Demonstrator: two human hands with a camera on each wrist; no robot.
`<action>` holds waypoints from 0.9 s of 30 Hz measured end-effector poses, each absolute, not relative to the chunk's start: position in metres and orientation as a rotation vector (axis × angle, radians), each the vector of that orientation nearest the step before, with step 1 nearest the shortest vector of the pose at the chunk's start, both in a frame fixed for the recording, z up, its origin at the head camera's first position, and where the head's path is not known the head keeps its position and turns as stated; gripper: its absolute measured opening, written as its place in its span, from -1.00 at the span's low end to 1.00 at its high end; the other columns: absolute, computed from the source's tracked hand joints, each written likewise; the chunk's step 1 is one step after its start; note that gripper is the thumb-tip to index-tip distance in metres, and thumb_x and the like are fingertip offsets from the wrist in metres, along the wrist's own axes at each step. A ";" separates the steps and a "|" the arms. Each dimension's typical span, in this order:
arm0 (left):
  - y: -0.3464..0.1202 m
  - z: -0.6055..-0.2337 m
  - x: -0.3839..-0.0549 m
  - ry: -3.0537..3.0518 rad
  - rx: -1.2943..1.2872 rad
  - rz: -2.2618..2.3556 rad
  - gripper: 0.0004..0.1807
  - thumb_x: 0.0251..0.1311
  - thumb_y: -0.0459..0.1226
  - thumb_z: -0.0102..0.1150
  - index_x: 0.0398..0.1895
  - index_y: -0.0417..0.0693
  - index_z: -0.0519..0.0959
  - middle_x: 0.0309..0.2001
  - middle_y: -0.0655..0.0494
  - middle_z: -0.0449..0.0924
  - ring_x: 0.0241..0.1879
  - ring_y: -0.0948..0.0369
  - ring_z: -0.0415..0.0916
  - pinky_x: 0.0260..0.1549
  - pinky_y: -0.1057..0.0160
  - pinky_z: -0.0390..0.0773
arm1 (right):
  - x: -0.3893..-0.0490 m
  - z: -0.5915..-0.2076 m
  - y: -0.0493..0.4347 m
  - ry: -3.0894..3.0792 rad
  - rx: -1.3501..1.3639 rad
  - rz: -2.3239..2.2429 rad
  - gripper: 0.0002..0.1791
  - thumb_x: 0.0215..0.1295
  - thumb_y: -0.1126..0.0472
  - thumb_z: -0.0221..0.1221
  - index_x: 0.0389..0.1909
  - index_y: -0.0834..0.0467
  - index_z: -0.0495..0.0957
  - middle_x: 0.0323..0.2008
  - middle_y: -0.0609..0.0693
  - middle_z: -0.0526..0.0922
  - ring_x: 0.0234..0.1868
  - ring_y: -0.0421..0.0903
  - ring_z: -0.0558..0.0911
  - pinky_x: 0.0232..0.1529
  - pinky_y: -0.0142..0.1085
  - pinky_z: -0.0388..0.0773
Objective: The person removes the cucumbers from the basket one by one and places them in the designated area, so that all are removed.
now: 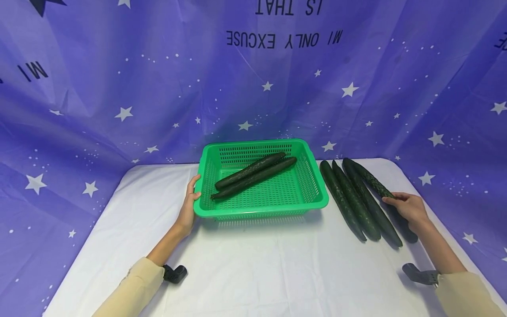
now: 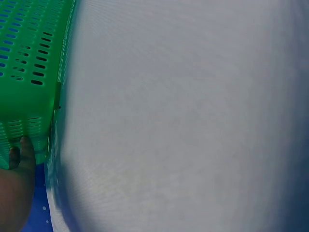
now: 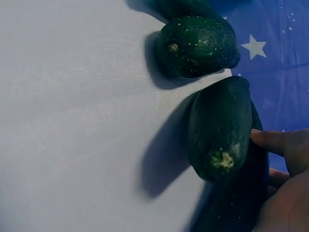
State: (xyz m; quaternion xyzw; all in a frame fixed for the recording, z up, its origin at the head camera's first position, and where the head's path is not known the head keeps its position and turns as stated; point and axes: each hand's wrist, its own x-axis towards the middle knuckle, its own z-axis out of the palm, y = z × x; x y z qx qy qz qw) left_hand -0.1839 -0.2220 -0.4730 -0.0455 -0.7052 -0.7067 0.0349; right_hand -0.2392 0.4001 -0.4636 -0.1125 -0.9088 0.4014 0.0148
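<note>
A green plastic basket point(image 1: 261, 211) stands in the middle of the head view with two dark cucumbers point(image 1: 253, 178) lying slantwise inside. My left hand point(image 1: 188, 211) holds its left end, thumb at the rim; in the left wrist view fingertips point(image 2: 24, 142) lie against the slotted wall. On the right, several long cucumbers point(image 1: 354, 202) lie side by side on the white cloth. My right hand point(image 1: 409, 209) pinches the rightmost bumpy cucumber point(image 1: 370, 178) near its close end. Another dark cucumber point(image 1: 404, 226) lies partly hidden below that hand.
A white cloth point(image 1: 253, 268) covers the table. Behind and beside it hangs a purple-blue curtain point(image 1: 222, 88) with stars and upside-down lettering. Black wrist mounts point(image 1: 420, 275) sit at both sleeve cuffs.
</note>
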 end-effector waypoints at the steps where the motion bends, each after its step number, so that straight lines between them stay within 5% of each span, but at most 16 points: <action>1: -0.222 -0.473 -0.184 -2.166 -0.141 -2.174 -0.31 0.39 -0.20 -0.38 0.60 0.09 -0.12 0.57 0.08 -0.34 0.47 0.06 -0.26 0.36 -0.08 -0.17 | -0.239 -0.463 0.399 -2.844 -0.352 1.237 -0.31 0.32 0.00 0.26 0.20 0.51 0.43 -0.11 0.10 0.64 -0.20 -0.28 0.46 -0.27 -0.41 0.39; 4: -0.222 -0.474 -0.184 -2.159 -0.146 -2.179 -0.31 0.38 -0.20 -0.38 0.60 0.09 -0.12 0.57 0.09 -0.34 0.47 0.08 -0.26 0.36 -0.07 -0.18 | -0.239 -0.462 0.396 -2.898 -0.348 1.231 -0.28 0.34 -0.03 0.23 0.21 0.52 0.40 0.17 0.42 0.45 -0.01 0.08 0.49 -0.12 -0.23 0.42; 8: -0.223 -0.474 -0.185 -2.158 -0.157 -2.183 -0.30 0.38 -0.19 -0.38 0.60 0.08 -0.13 0.58 0.09 -0.35 0.48 0.09 -0.30 0.37 -0.07 -0.20 | -0.239 -0.460 0.395 -2.963 -0.327 1.270 -0.28 0.36 -0.06 0.20 0.18 0.53 0.36 0.23 0.48 0.32 0.18 0.35 0.37 0.06 0.06 0.37; 27: -0.224 -0.473 -0.185 -2.164 -0.178 -2.153 -0.29 0.37 -0.19 -0.36 0.60 0.05 -0.13 0.59 0.06 -0.40 0.52 0.08 -0.51 0.37 -0.16 -0.36 | -0.243 -0.450 0.396 -3.094 -0.237 1.439 -0.30 0.45 -0.07 0.09 0.14 0.56 0.30 0.25 0.55 0.20 0.29 0.50 0.19 0.22 0.29 0.18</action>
